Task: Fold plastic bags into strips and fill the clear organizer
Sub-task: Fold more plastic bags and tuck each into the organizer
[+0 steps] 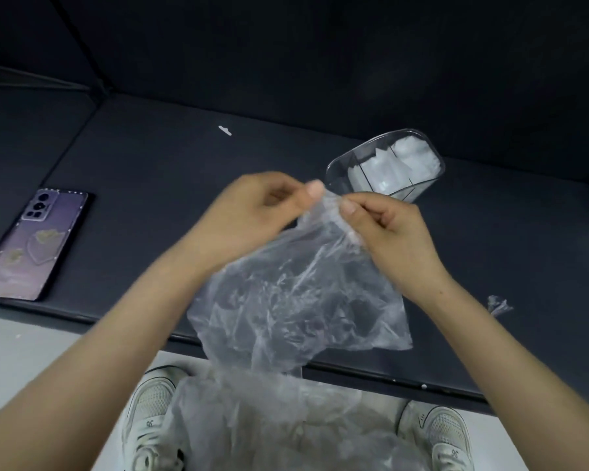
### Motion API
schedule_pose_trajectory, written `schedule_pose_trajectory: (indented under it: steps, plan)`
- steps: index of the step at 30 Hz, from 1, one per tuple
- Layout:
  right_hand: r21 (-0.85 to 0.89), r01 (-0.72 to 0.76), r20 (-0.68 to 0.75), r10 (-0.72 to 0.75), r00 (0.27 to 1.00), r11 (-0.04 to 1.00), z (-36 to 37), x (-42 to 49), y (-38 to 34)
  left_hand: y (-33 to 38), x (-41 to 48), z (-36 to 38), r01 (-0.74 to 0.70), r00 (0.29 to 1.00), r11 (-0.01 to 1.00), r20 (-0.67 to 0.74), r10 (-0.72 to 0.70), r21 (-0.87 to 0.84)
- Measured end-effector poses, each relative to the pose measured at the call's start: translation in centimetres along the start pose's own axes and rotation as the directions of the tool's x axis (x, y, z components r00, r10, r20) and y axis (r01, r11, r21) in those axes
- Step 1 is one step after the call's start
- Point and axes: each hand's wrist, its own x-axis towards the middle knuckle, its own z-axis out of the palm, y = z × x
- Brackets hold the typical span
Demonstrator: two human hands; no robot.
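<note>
Midair, L hand (252,212), R hand (388,229) pinch bag (296,294) top

A purple phone (31,246) is lying back up near the left end of the dark tabletop (150,158), a small white scrap (225,130) is sitting farther back, and two white shoes (150,419) are standing on the pale floor (31,351) below the near edge.

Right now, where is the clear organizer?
In the head view, the clear organizer sits on the dark table, right of centre, just beyond the right hand.
</note>
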Motion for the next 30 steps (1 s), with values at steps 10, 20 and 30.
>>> schedule_pose_trajectory:
  steps: [10,20,30]
  plan:
    - [-0.134,-0.297,0.055,0.306,0.950,0.946,0.3,-2.9,4.2,-2.2,0.6,2.1,-0.047,0.929,0.815,-0.324,-0.177,-0.578]
    - [0.297,-0.275,-0.115,0.320,0.940,0.915,-3.2,-3.4,5.5,-6.8,-0.1,-2.1,-0.071,0.861,0.670,-0.385,-0.333,-0.739]
    - [-0.092,-0.275,0.049,0.280,0.959,0.957,-0.1,-3.2,6.5,-7.5,0.7,-2.0,-0.043,0.852,0.574,-0.330,-0.406,-0.817]
